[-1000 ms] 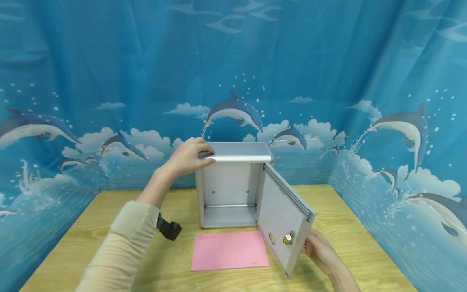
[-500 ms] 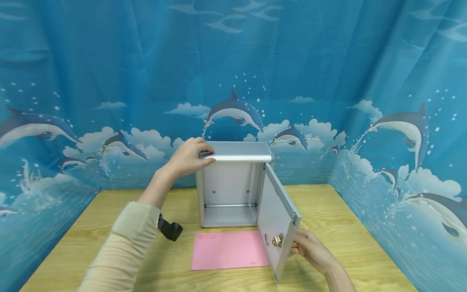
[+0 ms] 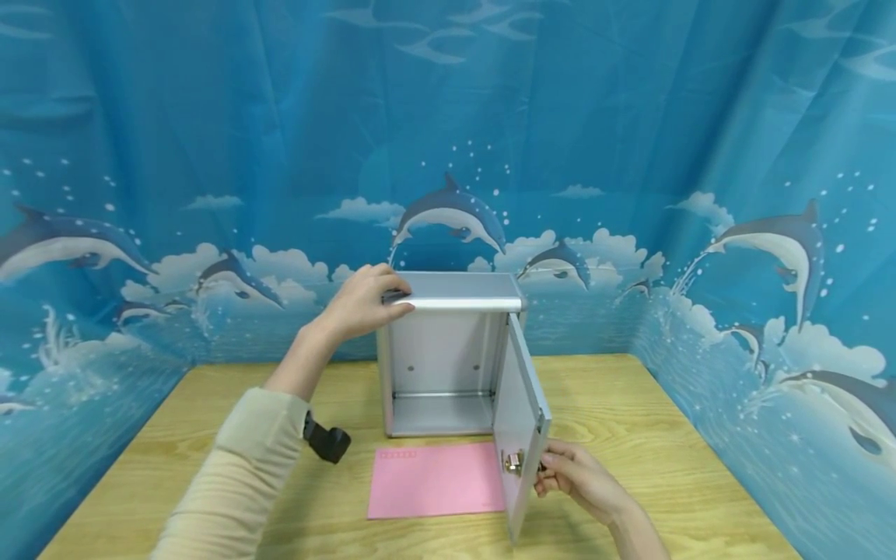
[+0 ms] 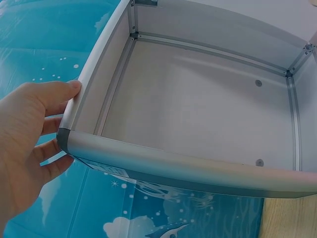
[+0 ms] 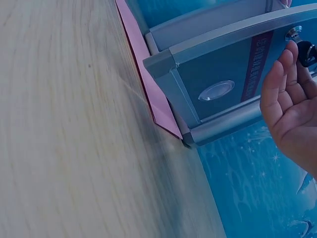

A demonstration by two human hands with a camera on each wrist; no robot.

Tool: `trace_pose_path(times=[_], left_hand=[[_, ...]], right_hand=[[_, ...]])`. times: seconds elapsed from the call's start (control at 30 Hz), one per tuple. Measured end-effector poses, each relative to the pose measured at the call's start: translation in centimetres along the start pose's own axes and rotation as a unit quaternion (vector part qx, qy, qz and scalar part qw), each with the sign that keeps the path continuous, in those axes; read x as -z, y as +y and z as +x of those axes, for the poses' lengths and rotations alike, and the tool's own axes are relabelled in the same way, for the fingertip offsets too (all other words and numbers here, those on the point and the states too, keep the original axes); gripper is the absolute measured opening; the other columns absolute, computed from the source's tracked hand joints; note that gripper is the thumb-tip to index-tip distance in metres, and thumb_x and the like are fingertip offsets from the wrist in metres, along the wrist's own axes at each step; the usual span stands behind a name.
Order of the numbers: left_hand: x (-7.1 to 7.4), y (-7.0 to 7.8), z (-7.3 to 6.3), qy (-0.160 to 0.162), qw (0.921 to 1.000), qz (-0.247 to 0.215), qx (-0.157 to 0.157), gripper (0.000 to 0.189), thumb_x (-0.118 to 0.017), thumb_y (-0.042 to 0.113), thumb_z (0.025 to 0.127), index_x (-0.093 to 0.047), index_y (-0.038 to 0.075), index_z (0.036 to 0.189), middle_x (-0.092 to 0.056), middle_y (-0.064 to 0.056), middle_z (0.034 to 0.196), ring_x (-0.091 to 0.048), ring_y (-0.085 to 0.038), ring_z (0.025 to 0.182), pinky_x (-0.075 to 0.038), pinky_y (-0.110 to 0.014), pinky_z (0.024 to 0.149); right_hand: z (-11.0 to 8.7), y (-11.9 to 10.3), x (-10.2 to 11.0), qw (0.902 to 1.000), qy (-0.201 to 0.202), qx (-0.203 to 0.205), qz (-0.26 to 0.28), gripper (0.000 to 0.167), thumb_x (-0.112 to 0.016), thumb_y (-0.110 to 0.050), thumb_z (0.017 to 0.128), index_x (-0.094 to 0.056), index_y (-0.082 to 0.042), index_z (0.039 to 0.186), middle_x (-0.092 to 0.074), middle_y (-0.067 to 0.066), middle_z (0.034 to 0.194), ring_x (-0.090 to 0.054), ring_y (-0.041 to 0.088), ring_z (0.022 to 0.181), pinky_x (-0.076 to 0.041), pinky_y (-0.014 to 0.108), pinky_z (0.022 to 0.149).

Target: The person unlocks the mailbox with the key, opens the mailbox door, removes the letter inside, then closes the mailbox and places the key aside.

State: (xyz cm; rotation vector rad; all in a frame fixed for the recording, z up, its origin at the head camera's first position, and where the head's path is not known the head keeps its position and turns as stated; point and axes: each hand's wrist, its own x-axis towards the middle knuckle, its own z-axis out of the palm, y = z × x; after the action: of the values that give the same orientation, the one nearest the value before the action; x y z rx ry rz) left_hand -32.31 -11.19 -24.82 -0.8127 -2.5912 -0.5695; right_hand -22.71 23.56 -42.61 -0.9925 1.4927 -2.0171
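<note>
The left hand (image 3: 364, 299), coming out of a cream sleeve (image 3: 231, 467), is clamping the upper left corner of a silver-grey, rectangular, metal-framed box (image 3: 444, 350), its thumb pressing on the front rim. The box is standing upright toward the far edge of a pale yellow wooden table (image 3: 154, 474), about midway between the table's left and right edges. Just in front of it, farther from that far edge, a flat pink paper envelope (image 3: 434, 482) is lying. Next, the box's flat grey hinged door (image 3: 514, 412) is standing part-open, hiding the envelope's right end; a brass-coloured lock (image 3: 514, 463) is showing on its inner face. Rightmost, the right hand (image 3: 581, 478) is pinching a black-headed key (image 5: 307, 53) at the door's outer face.

The step in hand looks to be working the door by its key. The next move seems to be calling for steady left-hand bracing and even guiding along the hinge's arc, without snagging the envelope.
</note>
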Motion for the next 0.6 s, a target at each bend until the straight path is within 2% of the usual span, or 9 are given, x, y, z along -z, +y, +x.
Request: trace_pose_path(times=[0.33, 0.6], left_hand=[[-0.1, -0.1, 0.0, 0.002, 0.9999, 0.01, -0.003, 0.026, -0.064, 0.026, 0.088, -0.067, 0.008, 0.107, -0.058, -0.009, 0.107, -0.048, -0.025, 0.095, -0.04, -0.041, 0.077], [-0.1, -0.1, 0.0, -0.002, 1.0, -0.002, 0.0, 0.027, -0.063, 0.025, 0.088, -0.066, 0.007, 0.108, -0.058, -0.009, 0.108, -0.048, -0.025, 0.097, -0.041, -0.041, 0.078]], right_hand=[[1.2, 0.4, -0.9, 0.9998, -0.014, -0.004, 0.011, 0.033, -0.029, 0.0, 0.098, -0.058, -0.002, 0.113, -0.06, 0.003, 0.095, -0.059, 0.009, 0.084, -0.05, 0.024, 0.073], [2.4, 0.9, -2.2, 0.9996, -0.009, -0.014, 0.024, 0.027, -0.033, -0.001, 0.098, -0.056, 0.001, 0.111, -0.061, 0.005, 0.095, -0.06, 0.012, 0.082, -0.051, 0.025, 0.071]])
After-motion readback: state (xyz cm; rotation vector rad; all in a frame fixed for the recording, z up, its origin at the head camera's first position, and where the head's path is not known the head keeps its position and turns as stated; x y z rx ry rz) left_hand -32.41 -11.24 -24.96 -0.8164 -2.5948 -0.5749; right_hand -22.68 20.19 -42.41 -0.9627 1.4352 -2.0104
